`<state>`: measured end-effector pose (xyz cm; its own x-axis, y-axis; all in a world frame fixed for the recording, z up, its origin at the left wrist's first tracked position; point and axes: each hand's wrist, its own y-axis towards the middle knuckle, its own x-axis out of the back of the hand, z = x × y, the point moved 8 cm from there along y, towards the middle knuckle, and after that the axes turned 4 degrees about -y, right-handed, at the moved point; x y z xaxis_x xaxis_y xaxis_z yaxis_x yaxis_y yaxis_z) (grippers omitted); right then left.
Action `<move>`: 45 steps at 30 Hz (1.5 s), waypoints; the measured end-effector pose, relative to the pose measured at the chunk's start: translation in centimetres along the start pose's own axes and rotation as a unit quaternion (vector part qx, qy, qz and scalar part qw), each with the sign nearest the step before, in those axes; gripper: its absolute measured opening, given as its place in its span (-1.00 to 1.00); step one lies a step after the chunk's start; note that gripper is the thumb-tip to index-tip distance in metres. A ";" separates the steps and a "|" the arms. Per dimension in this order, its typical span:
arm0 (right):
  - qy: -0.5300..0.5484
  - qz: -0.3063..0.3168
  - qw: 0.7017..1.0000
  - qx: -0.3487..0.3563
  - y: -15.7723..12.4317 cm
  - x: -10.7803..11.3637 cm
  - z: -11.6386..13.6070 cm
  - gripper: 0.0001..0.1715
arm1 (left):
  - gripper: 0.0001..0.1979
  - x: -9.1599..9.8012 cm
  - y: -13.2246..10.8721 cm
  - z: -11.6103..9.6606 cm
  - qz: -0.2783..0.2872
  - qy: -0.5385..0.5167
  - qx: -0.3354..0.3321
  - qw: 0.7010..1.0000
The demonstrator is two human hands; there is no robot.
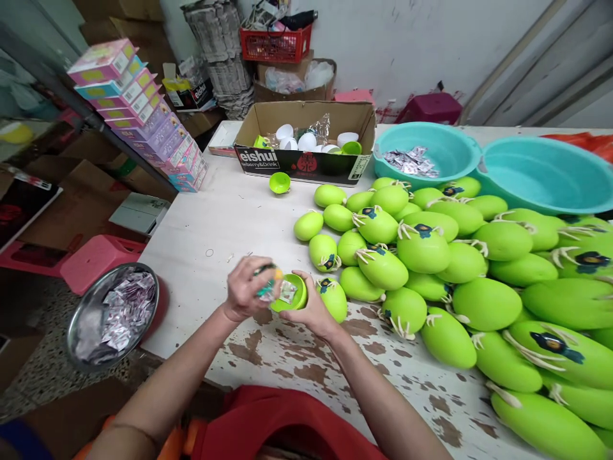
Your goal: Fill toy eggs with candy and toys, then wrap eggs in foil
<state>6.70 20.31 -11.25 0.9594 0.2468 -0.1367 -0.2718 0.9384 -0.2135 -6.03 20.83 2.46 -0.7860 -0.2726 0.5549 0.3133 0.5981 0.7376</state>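
Note:
Near the front of the table, my left hand [245, 289] is closed around a small colourful item [269, 285], green, white and yellow-orange. Motion blur hides its exact kind. Beside it, my right hand [316, 313] grips a lime-green half egg shell [301, 292], its opening tilted toward my left hand. Inside the shell lies a small printed packet [287, 291]. A closed green egg [333, 300] rests just right of my right hand. Another green half shell [280, 183] sits farther back on the table.
Many green eggs with pale strings [424, 249] crowd the right side. Behind stand a cardboard box [306, 167] of white and green shells, a turquoise basin [431, 144] with packets and a second basin [550, 179]. At left are stacked boxes [143, 115] and a metal bowl [76, 319] of packets.

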 end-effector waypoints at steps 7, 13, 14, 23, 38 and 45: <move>-0.018 0.064 0.995 0.075 -1.1 -2.1 3.0 -0.05 | -0.92 -2.4 -0.9 -1.4 0.043 -0.185 0.176 0.966; 0.003 0.014 0.999 0.046 -0.8 0.2 3.7 -0.09 | -0.73 -4.4 -0.4 0.5 0.087 -0.273 0.252 0.924; -0.001 -0.009 0.999 0.052 -0.6 0.9 3.9 -0.10 | -0.65 -4.6 -0.3 0.5 0.112 -0.249 0.249 0.929; -0.070 -0.030 0.993 0.085 -0.9 2.2 5.6 -0.02 | -0.66 -4.1 -1.2 -1.1 0.091 -0.374 0.329 0.862; -0.069 -0.070 0.992 0.083 -0.7 2.5 6.1 -0.12 | -0.57 -3.6 0.1 -0.4 0.109 -0.244 0.341 0.901; -0.061 0.081 0.994 0.037 -0.4 1.0 6.0 0.10 | -0.83 -3.9 2.4 -2.0 0.155 -0.276 0.149 0.937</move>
<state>8.25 21.65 -5.47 0.9070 0.4188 -0.0441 -0.4209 0.8984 -0.1253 -1.12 21.84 2.80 -0.8634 0.3314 0.3804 0.4742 0.7904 0.3878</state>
